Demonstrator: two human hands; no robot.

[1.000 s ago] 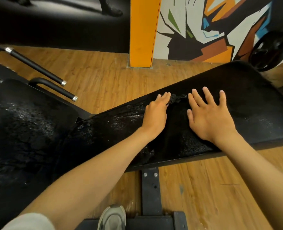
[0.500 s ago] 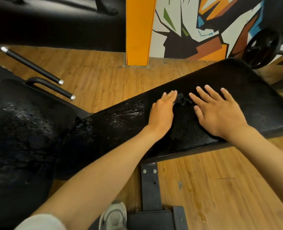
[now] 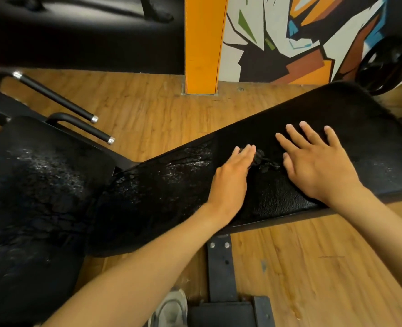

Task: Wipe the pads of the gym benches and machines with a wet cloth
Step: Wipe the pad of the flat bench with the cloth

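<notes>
My left hand (image 3: pixel 230 178) lies flat on the long black pad (image 3: pixel 278 197) of the bench, fingers straight and together, gripping nothing. My right hand (image 3: pixel 318 166) lies flat on the same pad just beside it, fingers spread and straight, also gripping nothing. The cloth (image 3: pixel 262 161) is dark and bunched; it sits on the pad in the gap between my two hands, touching the fingertips of my left hand and close to the thumb of my right. How much of it lies under my left fingers I cannot tell.

Surface: the pad is black and grained. Its stretch to the left of my left hand shows a wet sheen with scattered glints; the part under and beyond my right hand looks duller. A second black pad (image 3: pixel 37 197) adjoins at the left, cracked and likewise glinting with moisture. A dark metal support (image 3: pixel 221 267) runs under the bench to a foot near my grey shoe (image 3: pixel 171 310).

Room: wooden plank floor (image 3: pixel 313 267); two black bar handles (image 3: pixel 60 97) with silver end caps at upper left; an orange pillar (image 3: pixel 204 43); a painted wall mural (image 3: pixel 289 38) in white, black, orange and blue; a black weight plate (image 3: pixel 384 64) at far right.
</notes>
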